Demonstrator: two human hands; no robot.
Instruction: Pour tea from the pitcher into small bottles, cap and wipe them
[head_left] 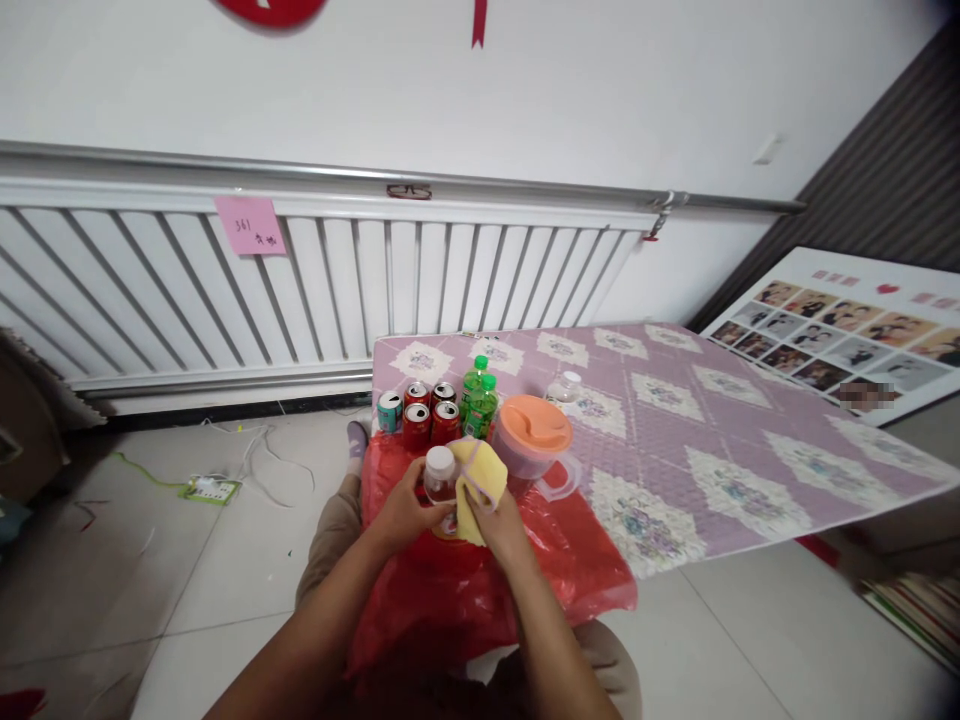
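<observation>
A clear bottle with a white cap [440, 462] stands upright in my left hand [409, 508], whose fingers wrap round its side. My right hand [491, 515] grips a yellow cloth [486, 470] against the bottle's right side. Both hands are over a red plastic sheet [577, 560]. Just behind them are several opened cans, red ones [416, 425] and a teal one [389, 411]. Two green bottles [480, 408] stand beside the cans. To the right of the cloth sits a clear pitcher with an orange lid [534, 425].
Another clear bottle with a white cap [564, 390] is behind the pitcher on the patterned mattress [697, 430]. A white radiator [337, 290] runs along the wall. On the floor at left lies a power strip [212, 490] with cables. A photo board [847, 330] leans at right.
</observation>
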